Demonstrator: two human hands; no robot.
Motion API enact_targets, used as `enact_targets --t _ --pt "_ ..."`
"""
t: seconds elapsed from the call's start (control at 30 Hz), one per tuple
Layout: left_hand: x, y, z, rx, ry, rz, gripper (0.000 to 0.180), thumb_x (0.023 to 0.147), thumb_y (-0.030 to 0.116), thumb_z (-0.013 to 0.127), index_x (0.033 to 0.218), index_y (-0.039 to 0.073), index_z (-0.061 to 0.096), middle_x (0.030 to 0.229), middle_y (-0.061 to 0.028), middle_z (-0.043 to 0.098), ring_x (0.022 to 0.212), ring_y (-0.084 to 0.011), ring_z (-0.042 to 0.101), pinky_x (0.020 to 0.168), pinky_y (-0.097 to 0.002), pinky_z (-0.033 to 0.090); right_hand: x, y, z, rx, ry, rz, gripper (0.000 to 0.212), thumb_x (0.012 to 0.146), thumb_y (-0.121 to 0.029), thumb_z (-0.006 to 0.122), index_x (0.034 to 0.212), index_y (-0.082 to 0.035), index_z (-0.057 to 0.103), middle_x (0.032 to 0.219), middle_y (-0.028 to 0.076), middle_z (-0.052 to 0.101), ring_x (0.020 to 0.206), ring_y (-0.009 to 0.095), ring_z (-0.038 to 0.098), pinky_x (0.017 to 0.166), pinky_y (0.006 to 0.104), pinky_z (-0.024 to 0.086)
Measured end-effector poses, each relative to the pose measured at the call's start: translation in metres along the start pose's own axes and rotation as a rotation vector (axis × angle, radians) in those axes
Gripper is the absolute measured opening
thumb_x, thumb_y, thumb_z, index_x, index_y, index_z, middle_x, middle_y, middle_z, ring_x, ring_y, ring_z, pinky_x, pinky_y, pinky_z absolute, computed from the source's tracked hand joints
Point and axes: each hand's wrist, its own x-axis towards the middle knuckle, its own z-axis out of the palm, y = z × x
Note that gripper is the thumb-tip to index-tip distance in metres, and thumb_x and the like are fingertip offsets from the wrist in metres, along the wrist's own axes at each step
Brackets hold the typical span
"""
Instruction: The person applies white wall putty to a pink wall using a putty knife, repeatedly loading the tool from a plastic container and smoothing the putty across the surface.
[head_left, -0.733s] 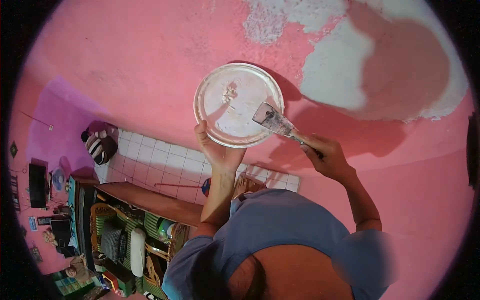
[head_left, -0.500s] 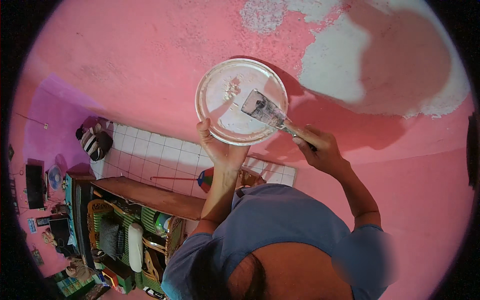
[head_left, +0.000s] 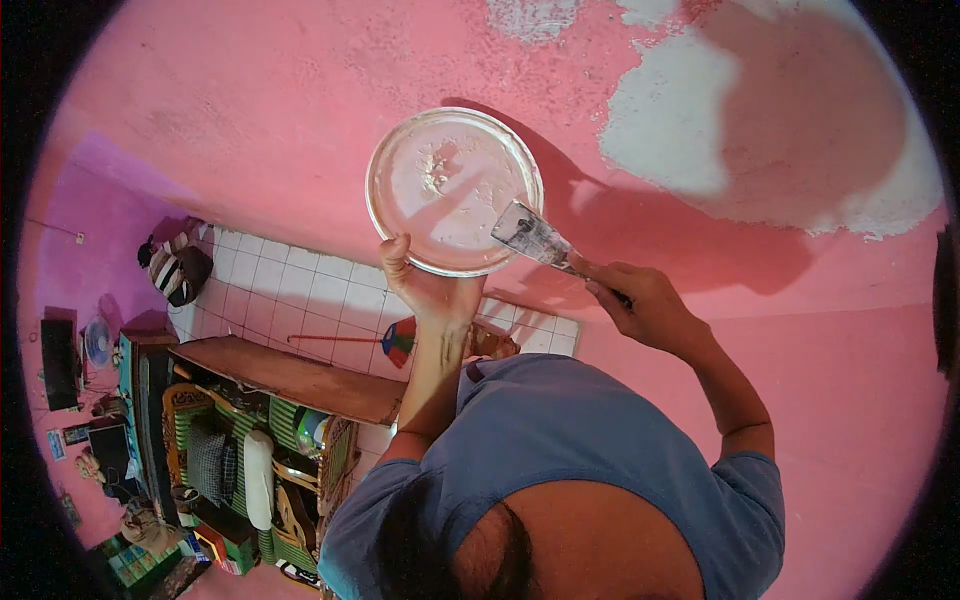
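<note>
My left hand (head_left: 435, 292) holds up a round white bucket lid (head_left: 460, 245) by its lower rim, thumb at the edge and palm beneath. Pale paste (head_left: 437, 172) lies in small clumps and smears on the lid's face. In my right hand (head_left: 640, 305) is a putty knife (head_left: 535, 238), my fingers wrapped round its handle. Its wide metal blade, smeared with dark and whitish residue, overlaps the lid's right lower rim; I cannot tell whether the two touch. Beyond both hands is a pink wall (head_left: 300, 120) with a large whitish patch (head_left: 670, 115) at upper right.
White floor tiles (head_left: 310, 292) run along the wall's foot at left. A brown wooden board or panel (head_left: 290, 378) stands near my left arm, beside a green-striped seat with cushions (head_left: 210, 465). A red-handled, multicoloured item (head_left: 398, 342) lies on the tiles. A fan (head_left: 98, 342) is far left.
The lid has moved left and slightly up with my left hand. The putty knife has gone from over the lid's middle right to its lower right rim, further from the centre.
</note>
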Motion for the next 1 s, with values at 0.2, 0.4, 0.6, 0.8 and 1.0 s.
enact_targets --t 0.2,0.4,0.6,0.8,1.0 --pt "0.002 -0.001 -0.004 0.032 0.0 -0.014 0.084 0.071 0.042 0.063 0.14 0.007 0.032 0.141 -0.0151 0.035 0.129 -0.0339 0.035 0.105 -0.0577 0.029 0.004 -0.002 -0.025 -0.046 -0.125 0.026 0.038 0.091 -0.019 0.055 0.128 -0.013 0.054 0.076 0.018 0.062 0.067 0.033 0.062 0.062 0.0427 0.049" --pt "0.004 0.001 -0.006 0.021 -0.039 -0.035 0.083 0.071 0.042 0.063 0.138 0.004 0.034 0.14 -0.016 0.036 0.128 -0.034 0.036 0.106 -0.0537 0.03 0.011 -0.006 -0.038 -0.103 -0.178 -0.011 0.036 0.089 -0.017 0.056 0.125 -0.011 0.056 0.072 0.019 0.061 0.064 0.035 0.061 0.057 0.0445 0.046" --pt "0.008 0.0 -0.014 -0.009 0.016 -0.019 0.082 0.071 0.041 0.063 0.138 0.003 0.035 0.14 -0.0167 0.037 0.128 -0.0331 0.037 0.107 -0.0521 0.03 0.018 -0.015 -0.05 -0.101 -0.258 0.024 0.041 0.085 -0.011 0.06 0.125 -0.01 0.056 0.078 0.019 0.064 0.065 0.032 0.061 0.058 0.0403 0.046" --pt "0.003 0.002 -0.014 -0.009 0.045 -0.055 0.083 0.071 0.041 0.063 0.139 0.003 0.034 0.141 -0.0169 0.037 0.13 -0.0329 0.036 0.108 -0.0521 0.029 0.015 -0.025 -0.056 -0.126 -0.303 0.077 0.046 0.081 -0.004 0.064 0.126 -0.01 0.056 0.086 0.019 0.066 0.068 0.029 0.063 0.061 0.037 0.048" --pt "0.007 0.003 -0.022 -0.027 0.063 -0.091 0.083 0.071 0.041 0.063 0.139 0.003 0.034 0.141 -0.0169 0.037 0.129 -0.0326 0.036 0.106 -0.0548 0.03 0.014 -0.024 -0.061 -0.07 -0.293 0.092 0.045 0.081 -0.004 0.064 0.125 -0.011 0.057 0.089 0.018 0.067 0.072 0.028 0.065 0.063 0.0357 0.049"
